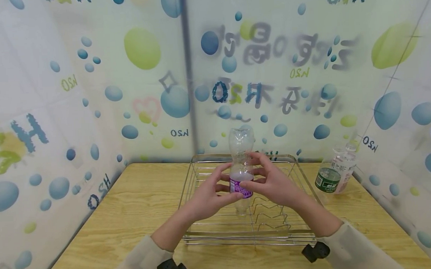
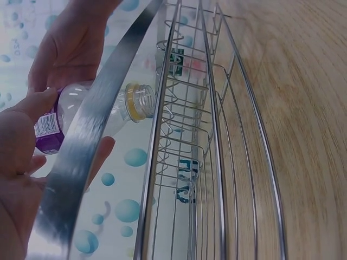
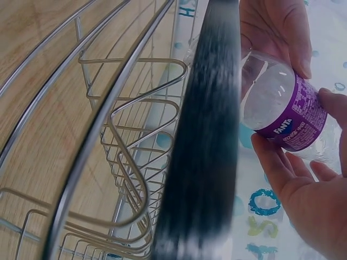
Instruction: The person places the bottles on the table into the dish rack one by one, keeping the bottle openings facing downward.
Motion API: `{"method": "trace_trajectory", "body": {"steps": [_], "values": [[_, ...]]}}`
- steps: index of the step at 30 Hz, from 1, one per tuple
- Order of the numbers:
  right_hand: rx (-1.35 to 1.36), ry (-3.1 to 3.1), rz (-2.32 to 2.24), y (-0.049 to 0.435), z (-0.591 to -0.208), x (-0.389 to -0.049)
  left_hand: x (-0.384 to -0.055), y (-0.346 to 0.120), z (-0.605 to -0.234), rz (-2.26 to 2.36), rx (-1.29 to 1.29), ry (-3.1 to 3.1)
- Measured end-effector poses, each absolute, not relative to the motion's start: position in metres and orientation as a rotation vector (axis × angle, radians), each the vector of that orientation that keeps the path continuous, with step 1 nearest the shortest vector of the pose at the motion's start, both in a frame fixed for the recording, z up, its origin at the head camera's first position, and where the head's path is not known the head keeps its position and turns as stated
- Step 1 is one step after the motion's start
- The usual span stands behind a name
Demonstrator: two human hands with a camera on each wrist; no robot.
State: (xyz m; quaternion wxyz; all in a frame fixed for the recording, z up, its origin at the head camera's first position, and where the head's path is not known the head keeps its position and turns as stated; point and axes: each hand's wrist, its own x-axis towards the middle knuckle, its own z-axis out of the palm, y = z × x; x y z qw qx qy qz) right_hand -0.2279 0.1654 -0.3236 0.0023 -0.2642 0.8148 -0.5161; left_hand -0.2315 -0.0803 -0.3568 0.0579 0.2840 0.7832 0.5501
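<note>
A clear plastic bottle with a purple label stands upside down between both hands, its base up and its uncapped neck pointing down into the wire rack. "FANTA" reads on the label in the right wrist view. My left hand holds the bottle from the left, fingers and thumb around the label's height. From the right, my right hand grips it, thumb across the label and fingers higher up behind. A yellow ring circles the neck. The metal rack sits on the table beneath the hands.
Wavy wire dividers run along the rack's inside right. A clear bottle with a green label and another with pinkish print stand at the table's right. The wooden table is bounded by a printed curtain.
</note>
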Motion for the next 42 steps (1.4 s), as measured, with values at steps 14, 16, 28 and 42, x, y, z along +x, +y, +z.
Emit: {"method": "trace_trajectory", "body": {"steps": [14, 16, 28, 42], "values": [[-0.846, 2.607, -1.644, 0.169, -0.325, -0.227, -0.226, -0.122, -0.357, 1.624, 0.837, 2.536], [-0.847, 2.613, -1.642, 0.171, -0.325, -0.228, -0.226, -0.133, -0.358, 1.6, 0.825, 2.62], [-0.842, 2.608, -1.643, 0.179, -0.326, -0.23, -0.226, -0.198, -0.389, 1.563, 0.703, 2.85], [-0.801, 2.613, -1.611, 0.179, -0.326, -0.228, -0.231, -0.212, -0.427, 1.769, 0.743, 2.4]]}}
